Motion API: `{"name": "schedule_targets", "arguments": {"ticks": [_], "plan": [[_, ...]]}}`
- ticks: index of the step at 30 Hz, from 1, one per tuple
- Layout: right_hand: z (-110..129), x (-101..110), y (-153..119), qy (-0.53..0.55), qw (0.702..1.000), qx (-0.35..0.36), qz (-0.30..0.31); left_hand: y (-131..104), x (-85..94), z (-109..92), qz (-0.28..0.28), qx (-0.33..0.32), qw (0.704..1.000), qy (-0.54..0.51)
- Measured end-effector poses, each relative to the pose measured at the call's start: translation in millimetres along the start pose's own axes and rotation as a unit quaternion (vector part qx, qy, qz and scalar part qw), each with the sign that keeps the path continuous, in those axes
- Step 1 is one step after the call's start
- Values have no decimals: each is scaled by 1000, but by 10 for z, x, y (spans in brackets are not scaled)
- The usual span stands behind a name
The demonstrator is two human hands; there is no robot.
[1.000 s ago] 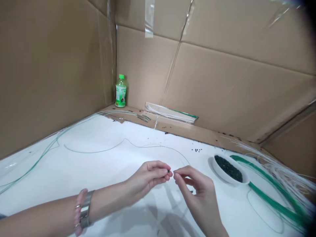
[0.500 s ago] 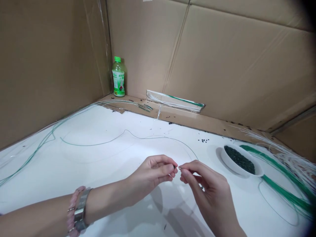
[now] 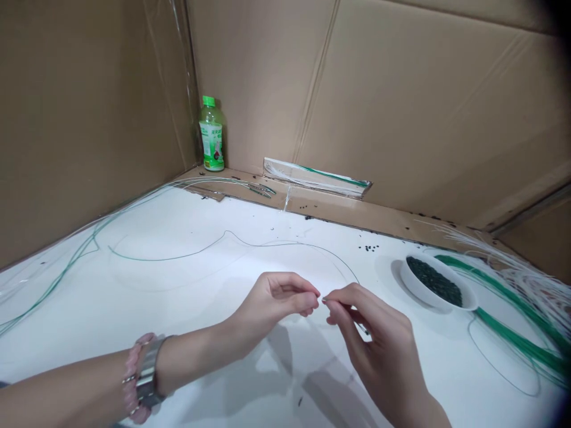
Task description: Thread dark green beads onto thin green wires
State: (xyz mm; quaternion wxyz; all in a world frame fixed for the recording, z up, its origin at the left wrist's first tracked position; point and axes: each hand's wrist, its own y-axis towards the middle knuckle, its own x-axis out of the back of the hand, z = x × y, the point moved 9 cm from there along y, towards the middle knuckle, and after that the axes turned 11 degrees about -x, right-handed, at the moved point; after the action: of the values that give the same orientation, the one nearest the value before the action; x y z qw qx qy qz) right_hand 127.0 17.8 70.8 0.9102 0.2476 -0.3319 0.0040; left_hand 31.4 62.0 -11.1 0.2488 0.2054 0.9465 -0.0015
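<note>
My left hand (image 3: pixel 276 300) is closed in a pinch, thumb against forefinger. A small dark bead showed between these fingertips a moment ago; the fingers now hide it. Just to the right, my right hand (image 3: pixel 379 336) pinches the tip of a thin green wire, the two sets of fingertips nearly touching. The green wire (image 3: pixel 263 245) curves over the white table from the left and passes behind my right hand. A few dark bits show beneath the right palm. A white bowl (image 3: pixel 405 282) of dark green beads (image 3: pixel 432 279) stands to the right.
Coils of green wire (image 3: pixel 517 345) and white strands (image 3: pixel 526 279) lie at the right. Loose beads (image 3: pixel 369 248) are scattered on the table. A green-capped bottle (image 3: pixel 212 139) stands in the back corner by the cardboard wall (image 3: pixel 401 107). More wires (image 3: pixel 66 270) run along the left.
The dark bead at my left fingertips has gone out of sight. The fingertips of both hands have come slightly closer together. The view has shifted a little.
</note>
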Motion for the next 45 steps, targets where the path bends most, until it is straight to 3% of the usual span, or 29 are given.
{"name": "schedule_targets", "arguments": {"ticks": [4,7,24,29,33,38,45], "plan": [[-147,-91,13,87,989,-109,55,30,-6,-231,24,-105,988,110],[-207,-101,-5,105,982,-144,56,13,-29,-294,42,-135,977,159],[-291,-245,-15,128,963,-203,125,-23,-71,-427,68,-227,949,210],[-140,-103,-25,75,993,-93,23,-8,-4,-357,34,-188,967,170],[2,-17,-31,47,998,-32,-16,24,-7,-144,32,-84,994,68],[37,69,-26,30,998,-24,-51,-28,2,168,-33,77,990,-113],[-36,7,-8,43,996,-56,-44,-116,-106,227,-2,97,978,-183]]}}
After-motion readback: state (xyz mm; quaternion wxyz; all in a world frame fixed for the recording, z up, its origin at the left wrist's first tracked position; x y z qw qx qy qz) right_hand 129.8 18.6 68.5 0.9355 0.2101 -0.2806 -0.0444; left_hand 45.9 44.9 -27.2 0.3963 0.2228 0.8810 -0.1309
